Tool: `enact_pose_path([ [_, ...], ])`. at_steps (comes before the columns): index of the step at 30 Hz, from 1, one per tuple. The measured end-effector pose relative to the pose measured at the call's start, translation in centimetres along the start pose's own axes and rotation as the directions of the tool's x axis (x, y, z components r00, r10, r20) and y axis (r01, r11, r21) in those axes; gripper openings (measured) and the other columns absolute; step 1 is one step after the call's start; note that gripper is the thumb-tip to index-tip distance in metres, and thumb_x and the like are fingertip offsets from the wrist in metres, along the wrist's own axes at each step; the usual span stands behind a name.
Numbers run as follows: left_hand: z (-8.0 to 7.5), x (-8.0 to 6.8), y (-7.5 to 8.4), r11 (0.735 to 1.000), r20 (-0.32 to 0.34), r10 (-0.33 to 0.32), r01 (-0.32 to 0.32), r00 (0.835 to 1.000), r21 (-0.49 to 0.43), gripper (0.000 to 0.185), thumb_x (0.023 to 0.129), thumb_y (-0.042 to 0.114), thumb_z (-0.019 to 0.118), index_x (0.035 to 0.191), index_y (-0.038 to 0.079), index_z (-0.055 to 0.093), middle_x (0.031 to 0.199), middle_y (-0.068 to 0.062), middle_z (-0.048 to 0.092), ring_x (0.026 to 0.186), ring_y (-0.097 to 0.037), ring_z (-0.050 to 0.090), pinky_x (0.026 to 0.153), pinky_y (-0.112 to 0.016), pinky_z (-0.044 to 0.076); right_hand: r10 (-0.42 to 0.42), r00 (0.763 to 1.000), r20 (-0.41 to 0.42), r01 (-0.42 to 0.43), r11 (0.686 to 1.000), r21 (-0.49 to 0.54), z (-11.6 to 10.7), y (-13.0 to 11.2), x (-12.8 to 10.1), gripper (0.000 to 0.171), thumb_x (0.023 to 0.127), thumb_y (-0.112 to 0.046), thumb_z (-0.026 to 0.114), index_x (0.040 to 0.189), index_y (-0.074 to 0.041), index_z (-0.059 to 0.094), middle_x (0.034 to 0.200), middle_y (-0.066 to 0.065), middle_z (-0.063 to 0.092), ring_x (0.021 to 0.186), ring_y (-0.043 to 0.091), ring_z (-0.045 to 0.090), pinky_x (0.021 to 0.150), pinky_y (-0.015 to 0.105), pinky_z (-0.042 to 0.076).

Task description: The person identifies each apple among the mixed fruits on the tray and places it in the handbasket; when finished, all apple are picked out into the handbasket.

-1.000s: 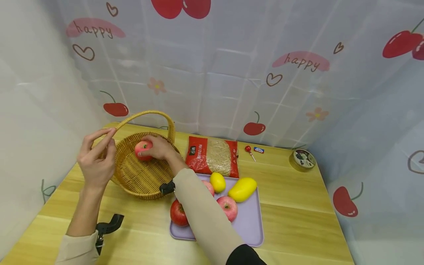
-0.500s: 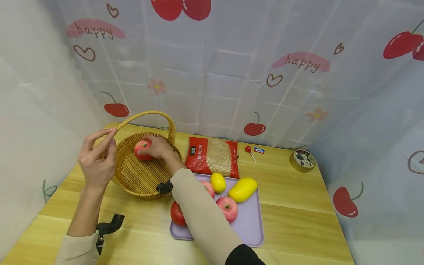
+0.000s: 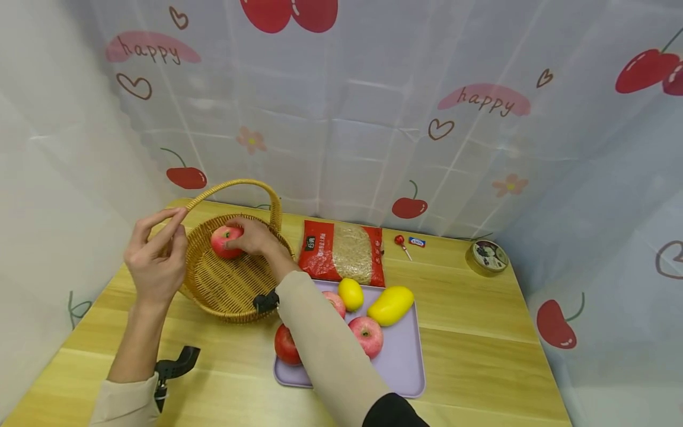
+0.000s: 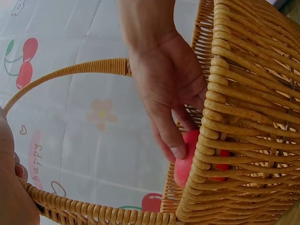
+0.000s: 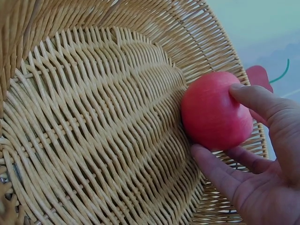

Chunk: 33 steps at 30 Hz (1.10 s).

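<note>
My left hand (image 3: 156, 252) pinches the handle (image 3: 235, 181) of a round woven wicker basket (image 3: 213, 308) that stands on the table. Inside the basket, near its back wall, my right hand (image 3: 253, 236) holds a pinkish-red apple (image 3: 224, 242). In the right wrist view the thumb (image 5: 255, 98) presses the top side of that apple (image 5: 213, 110), and the fingers (image 5: 220, 176) reach under its lower side. The left wrist view shows the apple (image 4: 186, 164) low behind the basket rim (image 4: 206, 126), partly hidden by the weave.
Right of the basket, a lilac tray (image 3: 397, 373) carries several apples (image 3: 366, 335), a lemon (image 3: 350, 295) and a yellow mango (image 3: 391, 305). Behind it lie a red food bag (image 3: 341, 252), a lollipop (image 3: 401, 243) and a small blue packet (image 3: 417, 242). A round tin (image 3: 487, 257) stands far right.
The right hand and the apple have shifted slightly left within the basket. My left hand keeps its hold on the basket handle.
</note>
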State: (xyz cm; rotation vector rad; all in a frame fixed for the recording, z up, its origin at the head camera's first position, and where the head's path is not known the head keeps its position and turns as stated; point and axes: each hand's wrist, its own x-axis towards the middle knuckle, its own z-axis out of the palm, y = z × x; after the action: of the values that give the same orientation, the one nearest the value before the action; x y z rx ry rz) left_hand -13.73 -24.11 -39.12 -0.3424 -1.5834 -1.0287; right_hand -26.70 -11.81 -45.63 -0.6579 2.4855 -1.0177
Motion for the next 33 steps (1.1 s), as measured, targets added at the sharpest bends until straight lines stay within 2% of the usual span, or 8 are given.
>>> enact_pose_path([
  [5,0.2,0.1,0.6,1.0,-0.004,-0.005,0.005,1.0,0.005,0.019,0.09,-0.003,0.061,0.1,-0.007,0.077,0.105,-0.025,0.069,0.05,0.004,0.025,0.052,-0.006,0.023,-0.015,1.0,0.003,0.015,1.0,-0.005,-0.1,0.1,0.0,0.055,0.09,-0.035,0.076,0.142,-0.03,0.057,0.134,-0.003,0.06,0.109,0.011,0.057,0.083,0.024,0.048],
  [10,0.1,-0.1,0.2,1.0,-0.007,-0.004,0.004,1.0,0.007,0.019,0.091,-0.002,0.061,0.1,-0.006,0.077,0.105,-0.025,0.069,0.05,0.004,0.026,0.053,-0.007,0.024,-0.024,1.0,0.014,0.024,1.0,-0.008,-0.1,0.1,0.2,0.054,0.09,-0.033,0.076,0.141,-0.03,0.058,0.134,-0.003,0.06,0.108,0.011,0.058,0.082,0.023,0.048],
  [16,-0.1,-0.4,-0.7,1.0,-0.008,0.0,0.0,1.0,0.0,0.019,0.091,-0.001,0.062,0.1,-0.004,0.079,0.105,-0.024,0.07,0.05,0.004,0.027,0.052,-0.007,0.024,-0.035,0.999,0.025,0.036,0.999,-0.041,-0.3,0.3,0.2,0.054,0.091,-0.037,0.074,0.142,-0.033,0.056,0.136,-0.006,0.059,0.115,0.01,0.056,0.089,0.023,0.047],
  [21,0.0,-0.5,-0.7,1.0,-0.011,0.007,-0.008,1.0,-0.006,0.019,0.091,-0.001,0.062,0.099,-0.005,0.078,0.105,-0.024,0.07,0.05,0.004,0.026,0.052,-0.007,0.023,-0.043,0.999,0.033,0.046,0.995,-0.092,-1.1,0.0,-0.2,0.057,0.091,-0.042,0.073,0.144,-0.034,0.054,0.141,-0.007,0.056,0.124,0.011,0.055,0.093,0.025,0.048],
  [25,0.1,-0.3,-0.3,1.0,-0.017,0.011,-0.012,1.0,-0.005,0.019,0.091,-0.002,0.062,0.099,-0.006,0.078,0.105,-0.024,0.07,0.05,0.004,0.025,0.052,-0.007,0.023,-0.093,0.994,0.054,0.098,0.99,-0.104,-1.9,-0.2,-0.5,0.062,0.092,-0.041,0.073,0.148,-0.029,0.05,0.146,-0.005,0.053,0.129,0.013,0.052,0.095,0.025,0.048],
  [29,0.1,-0.3,-0.2,1.0,-0.019,0.012,-0.012,1.0,-0.002,0.019,0.09,-0.002,0.062,0.098,-0.006,0.078,0.104,-0.024,0.07,0.05,0.004,0.025,0.052,-0.007,0.023,-0.143,0.986,0.082,0.152,0.981,-0.118,-3.0,-0.3,-0.8,0.066,0.091,-0.042,0.073,0.15,-0.027,0.047,0.151,-0.007,0.049,0.136,0.012,0.046,0.104,0.025,0.043],
  [33,0.1,-0.2,0.0,1.0,-0.018,0.009,-0.009,1.0,-0.004,0.019,0.09,-0.002,0.061,0.099,-0.006,0.078,0.104,-0.024,0.07,0.05,0.004,0.025,0.052,-0.007,0.022,-0.19,0.976,0.106,0.202,0.972,-0.119,-4.4,-0.7,-1.6,0.067,0.091,-0.043,0.073,0.15,-0.025,0.048,0.151,-0.004,0.049,0.137,0.014,0.045,0.107,0.027,0.041],
])
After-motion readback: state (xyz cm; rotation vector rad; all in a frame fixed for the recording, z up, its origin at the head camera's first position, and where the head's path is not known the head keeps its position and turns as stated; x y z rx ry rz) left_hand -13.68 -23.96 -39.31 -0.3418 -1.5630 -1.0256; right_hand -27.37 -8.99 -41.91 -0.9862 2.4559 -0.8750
